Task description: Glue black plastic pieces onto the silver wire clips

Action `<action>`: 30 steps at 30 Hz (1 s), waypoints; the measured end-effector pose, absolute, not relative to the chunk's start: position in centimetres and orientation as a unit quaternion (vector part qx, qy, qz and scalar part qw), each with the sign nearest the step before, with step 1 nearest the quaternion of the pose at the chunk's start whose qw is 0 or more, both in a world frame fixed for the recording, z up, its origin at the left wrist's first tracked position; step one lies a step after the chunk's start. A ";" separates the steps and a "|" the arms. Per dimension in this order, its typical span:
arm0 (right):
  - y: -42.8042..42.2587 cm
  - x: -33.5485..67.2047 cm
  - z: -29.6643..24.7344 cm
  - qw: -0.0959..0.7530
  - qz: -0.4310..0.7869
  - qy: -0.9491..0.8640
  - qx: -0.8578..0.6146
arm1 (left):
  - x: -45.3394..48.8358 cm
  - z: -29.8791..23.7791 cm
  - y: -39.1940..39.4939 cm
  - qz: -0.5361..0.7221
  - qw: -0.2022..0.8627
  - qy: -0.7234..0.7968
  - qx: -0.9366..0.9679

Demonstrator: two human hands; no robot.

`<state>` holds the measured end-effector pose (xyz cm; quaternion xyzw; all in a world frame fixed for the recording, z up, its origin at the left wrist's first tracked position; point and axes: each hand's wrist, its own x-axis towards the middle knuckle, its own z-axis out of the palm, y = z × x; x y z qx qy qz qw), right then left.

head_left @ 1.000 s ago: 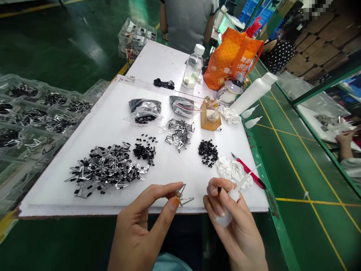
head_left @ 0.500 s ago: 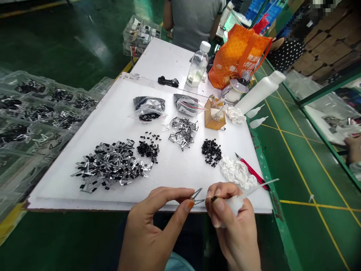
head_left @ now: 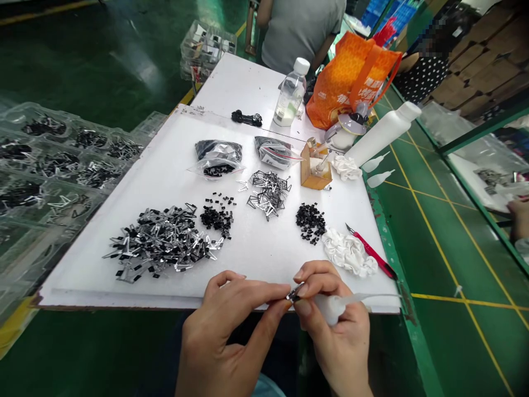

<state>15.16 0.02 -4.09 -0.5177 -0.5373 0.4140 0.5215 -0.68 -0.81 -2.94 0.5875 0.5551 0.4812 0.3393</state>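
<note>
The left hand (head_left: 221, 333) pinches a small metal clip (head_left: 295, 294) angled toward the right hand (head_left: 336, 325), whose fingers curl around a white squeeze bottle (head_left: 330, 309) lying crosswise, just beside the clip.

"What's the small metal piece (head_left: 294, 294)?"

"Can't tell. It's tiny, and the fingers (head_left: 318, 270) cover most of it."

"The squeeze bottle (head_left: 330, 309)?"

"The right hand (head_left: 336, 314) hides part of it. The top edge cuts off the standing person (head_left: 303, 33)."
</note>
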 end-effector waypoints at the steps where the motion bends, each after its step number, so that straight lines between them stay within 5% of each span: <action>1: 0.1 15.2 -4.1 0.522 0.409 -0.542 -0.516 | -0.7 -3.0 -0.8 0.482 0.334 0.552 0.592; 30: 0.5 14.9 -4.5 0.563 0.398 -0.531 -0.493 | -0.6 -3.4 -0.6 0.461 0.292 0.525 0.653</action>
